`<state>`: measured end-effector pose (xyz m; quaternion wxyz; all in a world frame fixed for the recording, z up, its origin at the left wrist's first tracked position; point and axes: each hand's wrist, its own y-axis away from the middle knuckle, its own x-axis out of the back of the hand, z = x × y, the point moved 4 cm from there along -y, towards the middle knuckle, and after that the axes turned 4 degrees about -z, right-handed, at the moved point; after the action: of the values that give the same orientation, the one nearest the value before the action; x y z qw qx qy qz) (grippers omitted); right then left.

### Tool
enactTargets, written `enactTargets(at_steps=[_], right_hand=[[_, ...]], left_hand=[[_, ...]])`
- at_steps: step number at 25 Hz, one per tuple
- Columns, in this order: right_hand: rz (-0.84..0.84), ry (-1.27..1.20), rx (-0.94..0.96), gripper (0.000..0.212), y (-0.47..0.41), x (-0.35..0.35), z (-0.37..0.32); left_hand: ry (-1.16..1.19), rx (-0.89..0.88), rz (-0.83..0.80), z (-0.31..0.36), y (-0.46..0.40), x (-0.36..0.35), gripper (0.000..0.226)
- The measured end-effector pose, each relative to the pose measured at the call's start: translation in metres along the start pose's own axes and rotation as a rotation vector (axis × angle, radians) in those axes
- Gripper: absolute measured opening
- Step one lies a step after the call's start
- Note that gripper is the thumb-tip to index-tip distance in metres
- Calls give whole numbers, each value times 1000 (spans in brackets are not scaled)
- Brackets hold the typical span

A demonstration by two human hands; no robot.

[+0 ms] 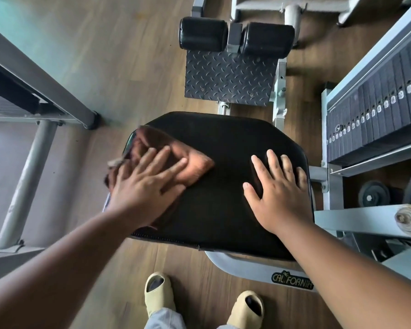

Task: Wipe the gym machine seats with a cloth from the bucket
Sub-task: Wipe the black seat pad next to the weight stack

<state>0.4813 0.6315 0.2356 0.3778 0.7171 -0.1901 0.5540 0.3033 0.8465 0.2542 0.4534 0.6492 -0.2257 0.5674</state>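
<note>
A black padded seat (223,186) of a gym machine fills the middle of the view. A brown cloth (195,162) lies on the seat's left part and hangs over its left edge. My left hand (145,184) presses flat on the cloth with straight, spread fingers. My right hand (280,193) rests flat on the seat's right side, fingers straight, nothing in it. No bucket is in view.
Beyond the seat are a checkered metal footplate (230,77) and two black roller pads (235,36). A weight stack (375,115) and grey frame stand at the right. Another machine's grey bars (33,143) are at the left. My feet in beige slippers (158,290) stand on the wooden floor.
</note>
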Motion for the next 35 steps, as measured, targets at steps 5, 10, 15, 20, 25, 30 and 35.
enactTargets(at_steps=[5, 10, 15, 20, 25, 30, 35], right_hand=[[11, -13, 2, 69, -1, -1, 0], [19, -56, 3, 73, -1, 1, 1], [-5, -59, -20, 76, -1, 3, -1], [42, -120, -23, 80, 1, 2, 1], [64, -113, -18, 83, 0, 3, 1], [38, -93, -31, 77, 0, 3, 2], [43, -98, -36, 76, 0, 3, 1]], left_hand=[[111, 175, -34, -13, -107, 26, 58], [39, -224, -54, 85, -85, 12, 56], [15, -19, -42, -10, -18, 5, 53], [81, 52, -33, 35, -117, 25, 56], [15, -290, -89, 136, -104, 12, 55], [73, 49, 16, 4, -31, 5, 54], [125, 211, -8, -47, 50, -7, 53]])
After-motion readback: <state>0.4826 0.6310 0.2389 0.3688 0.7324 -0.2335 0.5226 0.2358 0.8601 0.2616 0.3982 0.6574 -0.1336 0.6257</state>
